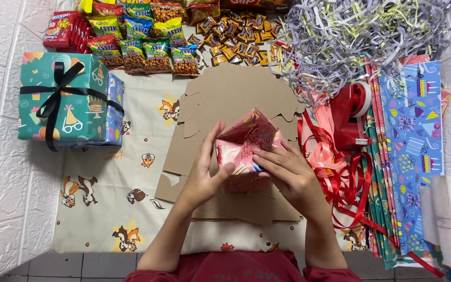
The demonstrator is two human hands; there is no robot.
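Observation:
My left hand (204, 172) and my right hand (288, 169) together hold a small box covered in pink patterned wrapping paper (246, 141) over a stack of flat brown cardboard cut-outs (225, 99). The left thumb presses on the box's near face. The right fingers press a paper flap down on the box's right side. The top of the box points up as a folded peak.
A wrapped green gift box with black ribbon (61, 99) stands at left. Snack packets (142, 42) and small sweets (236, 36) lie at the back. Shredded paper (361, 36), a red tape dispenser (353, 115), red ribbon (345, 177) and wrapping-paper sheets (413, 146) lie at right.

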